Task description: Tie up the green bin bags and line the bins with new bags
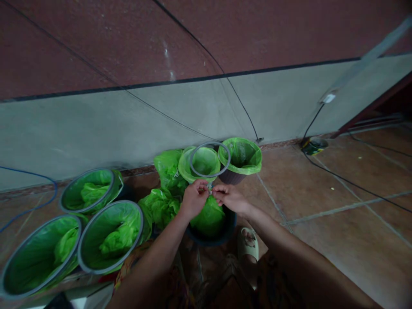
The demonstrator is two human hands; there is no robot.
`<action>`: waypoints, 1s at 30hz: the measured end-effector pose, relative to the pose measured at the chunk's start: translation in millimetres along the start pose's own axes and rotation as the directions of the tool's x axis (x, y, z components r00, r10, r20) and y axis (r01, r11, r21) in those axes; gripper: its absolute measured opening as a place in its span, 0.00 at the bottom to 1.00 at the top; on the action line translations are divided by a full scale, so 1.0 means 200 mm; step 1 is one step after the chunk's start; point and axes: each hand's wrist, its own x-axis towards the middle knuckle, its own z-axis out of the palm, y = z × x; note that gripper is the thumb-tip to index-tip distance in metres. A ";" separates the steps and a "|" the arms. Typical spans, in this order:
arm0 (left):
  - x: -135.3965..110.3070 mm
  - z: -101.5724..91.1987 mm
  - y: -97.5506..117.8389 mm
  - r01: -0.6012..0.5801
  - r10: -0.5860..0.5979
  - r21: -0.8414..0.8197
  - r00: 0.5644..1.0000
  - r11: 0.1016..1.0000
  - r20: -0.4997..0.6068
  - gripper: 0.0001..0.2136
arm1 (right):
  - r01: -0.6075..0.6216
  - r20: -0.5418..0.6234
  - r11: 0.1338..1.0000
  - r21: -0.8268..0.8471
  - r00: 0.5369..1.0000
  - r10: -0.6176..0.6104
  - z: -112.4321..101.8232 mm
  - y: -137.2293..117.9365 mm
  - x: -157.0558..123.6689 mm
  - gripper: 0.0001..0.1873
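Observation:
My left hand point(194, 198) and my right hand point(230, 198) meet in front of me, fingers pinched together on the near edge of a thin grey ring point(210, 159). The ring is held up, tilted, over a row of small bins. Right below my hands stands a dark bin point(222, 234) with a green plastic bag point(209, 219) bulging out of it. Behind the ring sits a green-lined bin point(202, 164), and to its right a brown bin point(241, 159) with its green liner folded over the rim.
Three green-lined bins with grey rings point(87, 191) point(111, 236) point(38, 255) lie at the left. Loose green bags point(167, 171) are piled by the wall. Cables point(337, 176) cross the tiled floor at the right. My slippered foot point(247, 244) shows below.

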 end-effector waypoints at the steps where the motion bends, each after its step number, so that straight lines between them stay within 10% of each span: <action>1: 0.00 0.00 0.00 -0.021 0.021 0.035 1.000 0.999 0.004 0.10 | -0.051 0.013 0.995 0.085 0.999 0.050 0.00 0.00 0.00 0.14; 10: -0.05 0.02 0.01 -0.196 0.187 0.196 0.980 0.961 0.062 0.07 | -0.237 0.112 0.878 0.416 0.971 0.209 -0.03 -0.03 -0.02 0.21; 26: -0.05 -0.01 -0.01 -0.305 0.294 0.310 0.952 0.900 0.085 0.06 | -0.197 0.087 0.894 0.403 0.980 0.176 -0.04 -0.05 -0.01 0.15; 30: -0.05 -0.01 -0.02 -0.250 0.241 0.304 0.968 0.919 0.065 0.07 | -0.146 -0.073 0.933 0.328 0.981 0.179 -0.08 -0.02 0.02 0.09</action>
